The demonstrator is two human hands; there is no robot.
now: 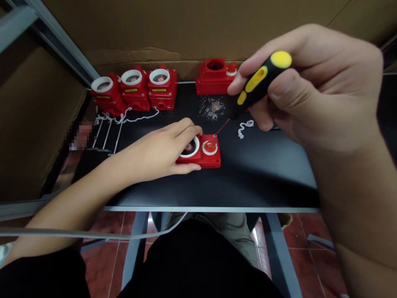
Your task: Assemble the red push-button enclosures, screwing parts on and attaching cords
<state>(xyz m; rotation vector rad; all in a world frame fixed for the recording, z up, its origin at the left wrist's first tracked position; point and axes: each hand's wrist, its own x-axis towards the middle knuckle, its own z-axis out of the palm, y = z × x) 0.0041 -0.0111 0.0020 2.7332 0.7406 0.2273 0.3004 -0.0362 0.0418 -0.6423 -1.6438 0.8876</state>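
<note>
A red box-shaped housing (205,162) lies on the black tabletop, with a white-ringed round window and a small red dome on its upper face. My left hand (167,147) is wrapped over its left end, fingers behind and thumb in front, partly covering the window. In my right hand (316,82) is a black and yellow screwdriver (257,85), its handle gripped between thumb and fingers. The thin shaft slants down to the left, and its tip meets a screw (214,135) at the housing's back right corner.
Three similar red units (134,97) stand at the back left, white cord (139,119) in front of them. Another red housing (214,85) sits at the back, near scattered debris (213,107). A short white cord (245,128) lies to the right. Metal rods (107,136) lie at the left.
</note>
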